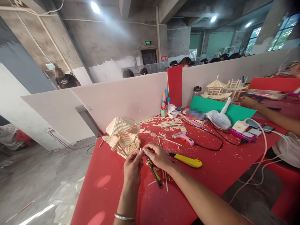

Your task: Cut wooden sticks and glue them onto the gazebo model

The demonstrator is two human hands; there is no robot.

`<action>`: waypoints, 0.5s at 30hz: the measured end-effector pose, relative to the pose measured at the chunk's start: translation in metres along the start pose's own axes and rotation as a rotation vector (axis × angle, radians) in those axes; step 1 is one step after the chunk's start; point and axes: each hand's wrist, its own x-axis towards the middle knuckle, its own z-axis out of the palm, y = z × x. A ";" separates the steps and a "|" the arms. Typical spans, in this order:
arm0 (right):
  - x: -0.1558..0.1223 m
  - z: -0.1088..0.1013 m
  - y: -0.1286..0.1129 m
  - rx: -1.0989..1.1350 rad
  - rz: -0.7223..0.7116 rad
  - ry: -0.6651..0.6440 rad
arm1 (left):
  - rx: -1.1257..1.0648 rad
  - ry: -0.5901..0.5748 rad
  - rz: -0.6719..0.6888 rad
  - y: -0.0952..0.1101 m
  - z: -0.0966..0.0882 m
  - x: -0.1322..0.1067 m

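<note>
My left hand (132,167) and my right hand (157,155) meet over the red table (112,187), fingers pinched together on a thin wooden stick at their tips. Right behind the fingertips stands a small pagoda model of wooden sticks (123,136). Black and yellow pliers (153,170) lie on the table just under my right hand, apart from the fingers as far as I can see. A yellow utility knife (187,160) lies to the right of that hand. Loose sticks and sawdust are scattered around.
A glue gun (182,136) with a black cord lies further back, near a pile of sticks (167,122) and a cup of tools (164,109). White partitions (117,100) wall the back. Another person's arm (267,114) rests at the right beside a green board, plastic bag and power strip.
</note>
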 end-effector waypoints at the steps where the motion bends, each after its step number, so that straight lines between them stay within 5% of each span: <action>1: 0.000 0.000 0.000 0.000 0.000 0.002 | 0.000 0.000 0.002 0.000 0.000 0.000; 15: 0.000 -0.002 -0.003 0.041 -0.010 -0.059 | 0.074 0.079 0.092 -0.002 -0.003 0.002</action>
